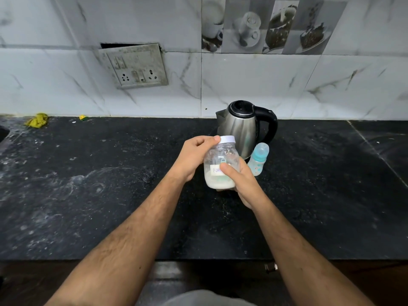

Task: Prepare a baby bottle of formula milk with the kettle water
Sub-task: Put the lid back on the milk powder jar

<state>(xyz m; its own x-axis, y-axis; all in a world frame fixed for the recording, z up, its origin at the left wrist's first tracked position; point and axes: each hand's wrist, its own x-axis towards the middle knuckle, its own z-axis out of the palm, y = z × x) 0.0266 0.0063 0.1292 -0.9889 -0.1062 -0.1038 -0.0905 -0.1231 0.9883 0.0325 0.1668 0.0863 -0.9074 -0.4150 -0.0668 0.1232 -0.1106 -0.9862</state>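
White powder sits low in the capped formula jar (pixel 221 164): right hand (pixel 241 184) grips its base, left hand (pixel 194 159) pinches the lid (pixel 227 139). At two o'clock, baby bottle (pixel 258 159) stays teat-capped beside the kettle (pixel 242 127); scooping, pouring, mixing likely all remain

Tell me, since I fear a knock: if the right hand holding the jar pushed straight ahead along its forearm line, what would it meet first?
Probably the baby bottle, standing just beyond the right hand and the jar; the kettle stands close behind. Depth is unclear.
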